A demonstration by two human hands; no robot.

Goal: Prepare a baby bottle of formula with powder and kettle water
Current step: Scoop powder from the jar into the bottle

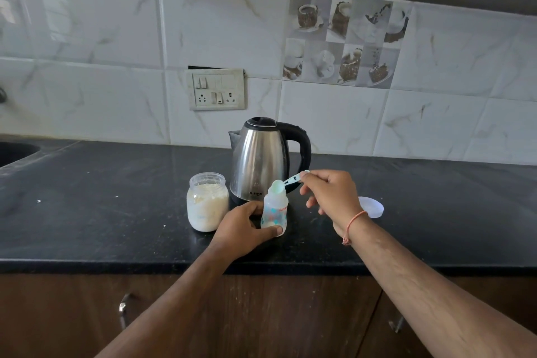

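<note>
Scoop (278, 185) bowl right over bottle (274, 211) mouth, handle running up-right | your right hand (331, 196) pinches handle | left hand (247, 224) grips bottle upright on worktop (116, 212)

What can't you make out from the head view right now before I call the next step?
- Kettle water level: lid shut, steel wall opaque.
- Scoop contents: tipped over the bottle mouth, too small to tell if powder remains.
- Bottle base: covered by the left hand gripping it.
- White lid: partly hidden behind the right hand.
- Sink: cut off by the left edge.
- Kettle label: too small to read.
</note>
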